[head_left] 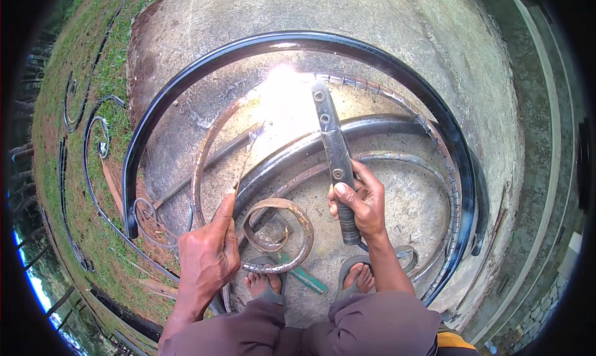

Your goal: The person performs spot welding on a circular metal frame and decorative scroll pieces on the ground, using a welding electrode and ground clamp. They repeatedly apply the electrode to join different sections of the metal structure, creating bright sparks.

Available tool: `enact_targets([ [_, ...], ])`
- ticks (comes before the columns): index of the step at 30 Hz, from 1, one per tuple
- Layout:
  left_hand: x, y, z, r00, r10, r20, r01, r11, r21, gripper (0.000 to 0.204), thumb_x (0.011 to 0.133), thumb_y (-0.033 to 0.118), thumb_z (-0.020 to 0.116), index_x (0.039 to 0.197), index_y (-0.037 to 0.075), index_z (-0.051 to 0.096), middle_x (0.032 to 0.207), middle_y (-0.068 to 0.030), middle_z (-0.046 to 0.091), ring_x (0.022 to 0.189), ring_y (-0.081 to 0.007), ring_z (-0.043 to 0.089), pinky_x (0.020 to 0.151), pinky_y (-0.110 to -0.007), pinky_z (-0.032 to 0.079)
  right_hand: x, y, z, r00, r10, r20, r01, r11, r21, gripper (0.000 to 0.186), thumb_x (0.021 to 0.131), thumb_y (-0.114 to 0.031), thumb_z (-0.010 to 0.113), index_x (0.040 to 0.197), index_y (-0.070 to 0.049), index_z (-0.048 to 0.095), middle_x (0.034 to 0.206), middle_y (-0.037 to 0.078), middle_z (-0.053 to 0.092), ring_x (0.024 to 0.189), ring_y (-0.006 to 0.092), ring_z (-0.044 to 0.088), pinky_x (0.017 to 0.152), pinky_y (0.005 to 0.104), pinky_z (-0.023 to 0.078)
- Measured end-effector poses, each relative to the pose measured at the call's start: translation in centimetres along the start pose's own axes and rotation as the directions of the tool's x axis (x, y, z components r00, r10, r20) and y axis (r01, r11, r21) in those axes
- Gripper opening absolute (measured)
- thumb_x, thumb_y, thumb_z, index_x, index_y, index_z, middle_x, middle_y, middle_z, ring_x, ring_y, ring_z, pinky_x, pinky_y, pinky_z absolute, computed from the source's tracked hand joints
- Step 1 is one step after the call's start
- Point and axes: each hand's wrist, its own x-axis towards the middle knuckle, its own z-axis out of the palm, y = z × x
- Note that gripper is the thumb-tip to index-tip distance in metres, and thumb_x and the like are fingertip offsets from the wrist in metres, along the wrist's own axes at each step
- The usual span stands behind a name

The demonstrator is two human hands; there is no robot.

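Clamping left hand (208,255) on thin rod (246,161), right hand (364,205) on black tool (336,146); apparently welding hoop (203,150) at 12 o'clock, next needing steadiness

You are holding the electrode holder (332,135) right of the metal scroll (307,228), which is sitting before the left of your 2 sandals (273,293). Beyond them, a tube (335,42) is arching across the concrete slab (261,8), with grass (118,58) lying left.
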Motion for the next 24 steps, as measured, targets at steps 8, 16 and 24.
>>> enact_targets([
  [8, 0.1, 0.7, -0.5, 1.000, -0.014, 0.017, 0.014, 1.000, 0.006, 0.060, 0.082, 0.005, 0.064, 0.142, 0.010, 0.056, 0.066, -0.0178, 0.064, 0.056, -0.0352, 0.065, 0.056, -0.046, 0.051, 0.6, 1.4, -0.1, 0.883, -0.469, 0.005, 0.351, 0.653, -0.671, 0.056, 0.088, -0.018, 0.077, 0.133, 0.006, 0.052, 0.094, 0.021, 0.070, 0.075, 0.0259, 0.072, 0.064, 0.0339, 0.055],
  [16, 0.0, 0.6, -0.4, 1.000, 0.000, -0.002, 0.000, 1.000, 0.028, 0.059, 0.082, 0.006, 0.064, 0.140, 0.009, 0.057, 0.066, -0.0184, 0.064, 0.056, -0.0357, 0.065, 0.055, -0.046, 0.051, 0.9, 1.9, 0.3, 0.876, -0.481, 0.028, 0.349, 0.592, -0.727, 0.057, 0.087, -0.018, 0.077, 0.132, 0.006, 0.053, 0.098, 0.026, 0.070, 0.085, 0.0341, 0.074, 0.069, 0.0377, 0.058],
  [24, 0.0, 0.6, -0.5, 1.000, 0.003, 0.003, -0.003, 1.000, 0.017, 0.060, 0.081, 0.004, 0.065, 0.141, 0.008, 0.057, 0.065, -0.0180, 0.064, 0.056, -0.0359, 0.065, 0.055, -0.045, 0.051, 0.8, 2.1, 0.3, 0.885, -0.465, 0.024, 0.335, 0.599, -0.727, 0.058, 0.086, -0.018, 0.078, 0.132, 0.006, 0.053, 0.097, 0.026, 0.070, 0.085, 0.0343, 0.074, 0.069, 0.0379, 0.058],
])
